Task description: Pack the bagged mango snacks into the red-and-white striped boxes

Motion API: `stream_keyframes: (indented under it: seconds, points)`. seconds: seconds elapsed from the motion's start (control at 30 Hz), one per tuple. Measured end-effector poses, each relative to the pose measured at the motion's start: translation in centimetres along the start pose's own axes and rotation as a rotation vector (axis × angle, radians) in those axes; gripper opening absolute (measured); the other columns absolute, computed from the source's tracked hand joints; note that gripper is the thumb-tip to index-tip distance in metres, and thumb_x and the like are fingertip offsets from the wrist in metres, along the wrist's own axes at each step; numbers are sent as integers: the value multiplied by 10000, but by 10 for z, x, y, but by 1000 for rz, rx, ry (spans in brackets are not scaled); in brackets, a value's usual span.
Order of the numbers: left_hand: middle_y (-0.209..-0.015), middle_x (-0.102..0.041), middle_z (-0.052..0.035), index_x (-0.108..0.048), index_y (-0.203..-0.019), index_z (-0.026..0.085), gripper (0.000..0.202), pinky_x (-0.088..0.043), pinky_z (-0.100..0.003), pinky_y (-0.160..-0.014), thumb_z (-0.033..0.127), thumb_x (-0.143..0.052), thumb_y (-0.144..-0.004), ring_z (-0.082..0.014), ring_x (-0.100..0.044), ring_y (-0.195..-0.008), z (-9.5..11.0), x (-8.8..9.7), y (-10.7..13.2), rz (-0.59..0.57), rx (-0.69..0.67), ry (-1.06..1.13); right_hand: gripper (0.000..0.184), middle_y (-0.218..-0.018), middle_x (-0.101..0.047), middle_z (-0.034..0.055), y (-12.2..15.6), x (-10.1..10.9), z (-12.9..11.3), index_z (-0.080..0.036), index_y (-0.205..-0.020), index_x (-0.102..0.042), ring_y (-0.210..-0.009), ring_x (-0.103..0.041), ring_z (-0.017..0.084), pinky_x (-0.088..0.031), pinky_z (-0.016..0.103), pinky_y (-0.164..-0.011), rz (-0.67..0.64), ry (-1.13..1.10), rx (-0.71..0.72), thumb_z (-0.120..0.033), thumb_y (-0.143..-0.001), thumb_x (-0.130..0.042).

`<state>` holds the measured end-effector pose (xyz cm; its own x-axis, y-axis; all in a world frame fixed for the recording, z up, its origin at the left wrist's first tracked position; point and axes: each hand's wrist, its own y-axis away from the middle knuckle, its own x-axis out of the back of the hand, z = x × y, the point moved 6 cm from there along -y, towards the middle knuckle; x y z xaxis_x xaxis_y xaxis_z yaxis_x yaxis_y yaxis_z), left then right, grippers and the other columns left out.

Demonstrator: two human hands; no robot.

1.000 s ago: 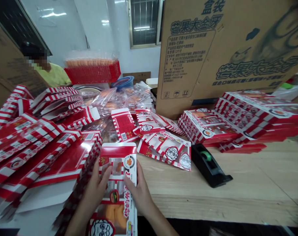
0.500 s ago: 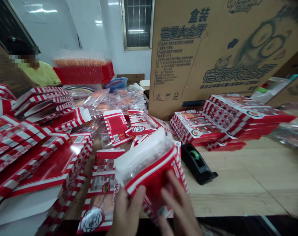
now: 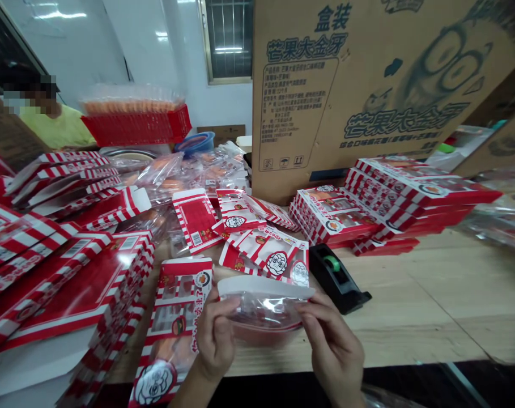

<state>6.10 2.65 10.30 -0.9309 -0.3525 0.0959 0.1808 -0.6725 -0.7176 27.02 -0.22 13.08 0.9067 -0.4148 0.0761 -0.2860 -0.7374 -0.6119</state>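
Observation:
Both of my hands hold a red-and-white striped package (image 3: 263, 309) with a clear plastic window, seen end-on just above the table's near edge. My left hand (image 3: 217, 340) pinches its left side and my right hand (image 3: 331, 343) pinches its right side. A filled red box with a cartoon face (image 3: 174, 328) lies flat on the table just left of my left hand. Several flat striped packages (image 3: 265, 252) lie behind the one I hold.
A black tape dispenser (image 3: 337, 277) sits right of my hands. Stacks of flat red cartons (image 3: 57, 266) fill the left side. Finished boxes (image 3: 388, 198) are piled before a big cardboard carton (image 3: 367, 85). A person in yellow (image 3: 53, 127) sits at far left.
One second ago both hands pressed on the filled box lying on the table. They then picked up another striped package and turned it so its open end faces me.

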Motion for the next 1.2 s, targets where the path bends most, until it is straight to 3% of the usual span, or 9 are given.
stream_keyframes:
  seconds: [0.1,0.2,0.27,0.33,0.5,0.73,0.83,0.9,1.2]
  points:
    - [-903,-752,-32,-657,-964,237,254,-573,-264,-741,276,-408,-991,-165,-716,-804,12,-1,-13,-88,132,117,93,-782,-716,10,-6,0,0,-284,-941,-689,-697,-696,144,-574,189,-632,-64,-182,-164,-224,-896,-634]
    - [-1305,-638,-38,-462,-1306,398,389,-580,-342,-815,230,-495,-957,-198,-714,-967,14,-10,-22,-246,418,571,448,-1038,-751,42,-6,-5,3,-405,-1330,-501,-883,-728,167,-592,226,-722,-184,-364,-336,-238,-928,-605]
    - [-1395,-566,-42,-436,-1356,438,476,-541,-422,-915,243,-541,-935,-243,-673,-1081,16,-18,-25,-425,590,845,391,-1218,-693,59,-7,-9,1,-411,-1306,-549,-1021,-701,201,-587,286,-816,-297,-423,-359,-258,-947,-574]
    - [-1364,-594,-42,-602,-1246,377,352,-477,-452,-1002,231,-549,-930,-269,-623,-1166,17,-20,-26,-594,667,900,229,-1286,-652,48,-10,-10,-3,-378,-1102,-706,-1061,-685,229,-571,338,-874,-350,-444,-302,-282,-952,-562]
    - [-1295,-648,18,-778,-872,341,275,-445,-397,-1027,237,-534,-945,-247,-605,-1191,17,-13,-33,-746,556,764,220,-1234,-683,34,-13,-7,-8,-365,-860,-783,-1073,-677,244,-567,370,-883,-383,-362,-231,-292,-934,-589]
    - [-1264,-666,-1,-782,-882,332,249,-488,-314,-942,268,-549,-943,-212,-656,-1091,22,-11,-33,-739,445,727,148,-1159,-716,28,-18,-10,-21,-314,-727,-770,-972,-716,210,-588,293,-845,-362,-230,-236,-456,-769,-754]
    - [-1205,-691,-18,-778,-848,299,257,-473,-289,-938,260,-542,-945,-198,-658,-1070,23,-11,-36,-729,410,651,91,-1109,-732,14,-18,-9,-27,-329,-910,-754,-982,-711,168,-579,212,-833,-313,-117,-208,-332,-821,-738]
    - [-1186,-689,-25,-752,-905,290,182,-471,-286,-934,238,-578,-922,-195,-648,-1073,26,-12,-37,-747,377,603,275,-1083,-742,1,-17,-8,-30,-343,-1062,-711,-1012,-699,155,-564,191,-859,-305,-38,-185,-228,-813,-741]
    - [-1161,-697,-35,-638,-1090,296,204,-504,-266,-919,248,-628,-892,-173,-634,-1104,23,-5,-32,-753,468,549,172,-936,-765,0,-20,-14,-33,-288,-918,-731,-948,-718,191,-515,371,-1008,-350,-23,-112,-146,-825,-708]
